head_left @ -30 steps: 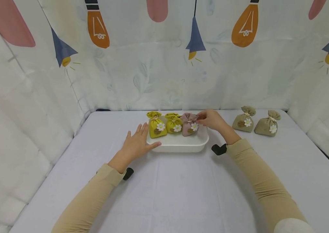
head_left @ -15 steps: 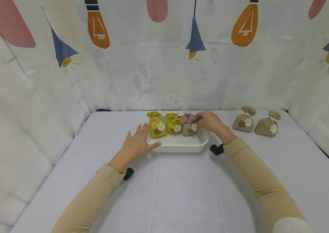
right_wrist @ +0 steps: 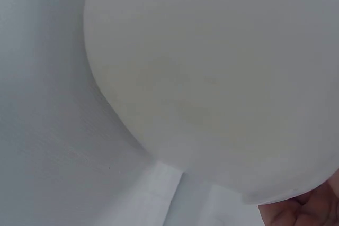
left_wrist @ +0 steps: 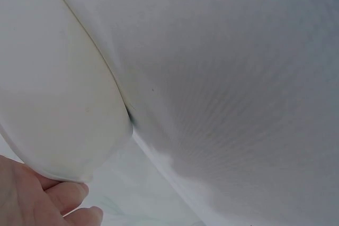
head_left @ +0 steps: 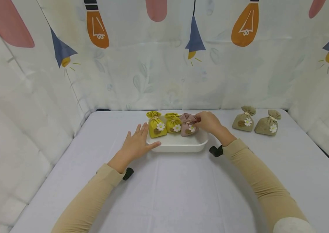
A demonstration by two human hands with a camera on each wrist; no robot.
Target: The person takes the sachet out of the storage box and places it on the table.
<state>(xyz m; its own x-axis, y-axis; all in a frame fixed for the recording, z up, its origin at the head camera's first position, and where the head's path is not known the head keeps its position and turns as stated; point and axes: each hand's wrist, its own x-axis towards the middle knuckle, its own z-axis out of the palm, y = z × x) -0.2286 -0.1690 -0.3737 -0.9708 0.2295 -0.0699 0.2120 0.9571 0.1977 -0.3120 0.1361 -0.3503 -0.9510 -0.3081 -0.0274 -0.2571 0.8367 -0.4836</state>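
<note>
A white tray (head_left: pixel 179 147) holds two yellow drawstring pouches (head_left: pixel 153 128) (head_left: pixel 170 120) and a pink drawstring pouch (head_left: pixel 187 130), standing in a row, each with a white flower. My right hand (head_left: pixel 210 123) pinches the gathered top of the pink pouch from its right side; the fingertips are partly hidden. At the tray's left end, my left hand (head_left: pixel 136 142) rests against the rim with fingers stretched and thumb along the front edge. In the left wrist view, fingertips (left_wrist: pixel 69 197) touch the tray's rim. In the right wrist view, curled fingers (right_wrist: pixel 304 210) show past the tray wall.
Two olive-green pouches (head_left: pixel 243 120) (head_left: pixel 267 123) with white flowers stand on the white-covered table (head_left: pixel 182 191) at the back right. A patterned curtain (head_left: pixel 158 71) hangs behind the table and along both sides.
My right hand has moved slightly left, and the pink pouch has shifted and turned a little left against the middle yellow pouch. My left hand stays in place.
</note>
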